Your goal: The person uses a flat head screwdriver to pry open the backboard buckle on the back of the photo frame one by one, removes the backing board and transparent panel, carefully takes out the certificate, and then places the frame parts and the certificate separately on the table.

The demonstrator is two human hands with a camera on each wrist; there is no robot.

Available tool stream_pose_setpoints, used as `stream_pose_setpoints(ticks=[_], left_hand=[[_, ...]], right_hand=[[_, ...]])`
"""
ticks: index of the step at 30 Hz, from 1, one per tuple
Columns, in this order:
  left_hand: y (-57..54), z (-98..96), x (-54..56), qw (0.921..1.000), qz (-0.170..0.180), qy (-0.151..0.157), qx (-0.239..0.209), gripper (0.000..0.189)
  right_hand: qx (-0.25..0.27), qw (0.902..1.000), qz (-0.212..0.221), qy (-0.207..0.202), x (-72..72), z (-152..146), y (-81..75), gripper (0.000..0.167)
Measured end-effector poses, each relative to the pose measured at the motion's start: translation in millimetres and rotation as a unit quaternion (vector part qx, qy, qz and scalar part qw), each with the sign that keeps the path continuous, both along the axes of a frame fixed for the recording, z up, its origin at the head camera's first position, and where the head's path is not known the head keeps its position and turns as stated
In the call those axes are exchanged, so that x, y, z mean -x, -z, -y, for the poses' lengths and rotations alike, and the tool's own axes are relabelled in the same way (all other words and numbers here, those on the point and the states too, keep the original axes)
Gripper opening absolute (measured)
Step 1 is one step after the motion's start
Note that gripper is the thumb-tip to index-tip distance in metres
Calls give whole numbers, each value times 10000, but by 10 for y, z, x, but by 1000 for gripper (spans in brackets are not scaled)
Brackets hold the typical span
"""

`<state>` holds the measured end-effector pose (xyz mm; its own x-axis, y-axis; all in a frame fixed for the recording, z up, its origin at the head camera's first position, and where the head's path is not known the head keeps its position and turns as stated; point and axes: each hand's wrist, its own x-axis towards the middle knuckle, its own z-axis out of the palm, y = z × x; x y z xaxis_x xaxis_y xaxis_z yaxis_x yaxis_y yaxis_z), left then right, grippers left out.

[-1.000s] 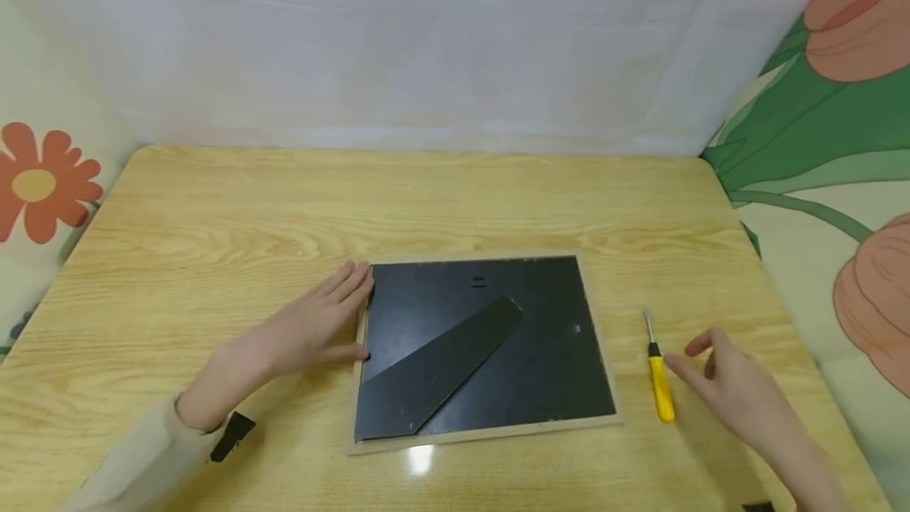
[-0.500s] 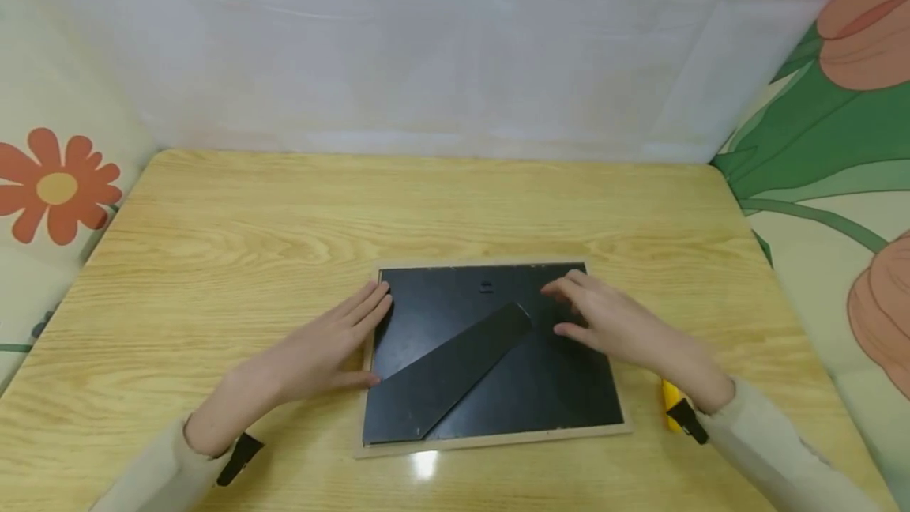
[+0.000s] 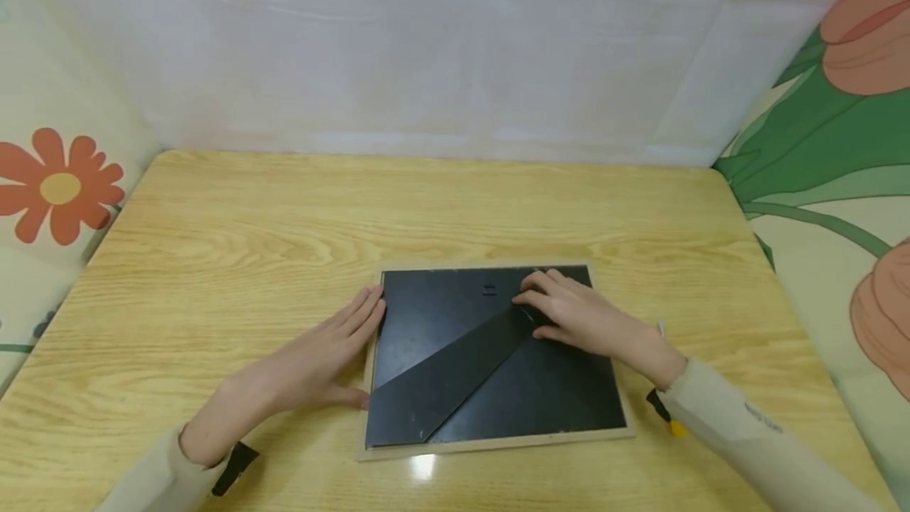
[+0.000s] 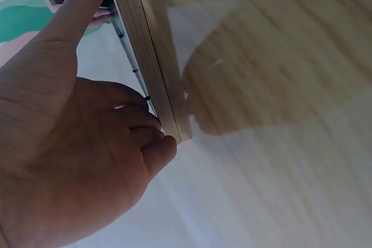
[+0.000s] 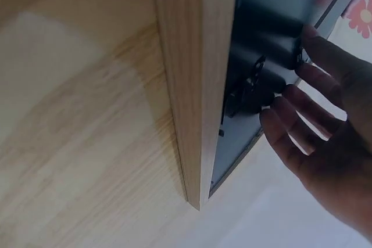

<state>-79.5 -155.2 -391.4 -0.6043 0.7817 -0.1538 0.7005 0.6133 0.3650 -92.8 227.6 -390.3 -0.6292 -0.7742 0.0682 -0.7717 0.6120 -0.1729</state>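
A picture frame (image 3: 540,393) lies back side up on the table, with a black backing board and a pale wooden rim. A black easel leg (image 3: 455,374) runs slantwise across the backing. My left hand (image 3: 323,358) rests along the frame's left edge, fingers extended and thumb lower down; the left wrist view shows its fingertips at the wooden rim (image 4: 145,50). Over the leg's upper end is my right hand (image 3: 579,318), fingers gently bent, fingertips right at the hinge. In the right wrist view its fingers are spread close over the backing (image 5: 244,143), near a small hanger (image 5: 247,88).
A screwdriver with a yellow handle (image 3: 678,427) lies right of the frame, mostly hidden under my right forearm. The wooden table (image 3: 426,204) reaches back to a white cloth (image 3: 355,54). Flower-patterned cloth hangs at both sides.
My right hand has moved left from beside the screwdriver, over the frame, to the easel leg's upper end. My left hand stays at the left edge, and the view has shifted slightly.
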Motion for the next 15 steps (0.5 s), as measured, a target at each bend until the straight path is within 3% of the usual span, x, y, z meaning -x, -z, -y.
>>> stream_pose_setpoints(ticks=[8, 15], left_hand=[[26, 22, -24, 9999, 91, -100, 3, 116], [29, 33, -31, 9999, 37, -144, -10, 119]], right_hand=[[-148, 9989, -204, -387, 69, 9, 39, 41], [-256, 9969, -380, -645, 97, 19, 56, 45]])
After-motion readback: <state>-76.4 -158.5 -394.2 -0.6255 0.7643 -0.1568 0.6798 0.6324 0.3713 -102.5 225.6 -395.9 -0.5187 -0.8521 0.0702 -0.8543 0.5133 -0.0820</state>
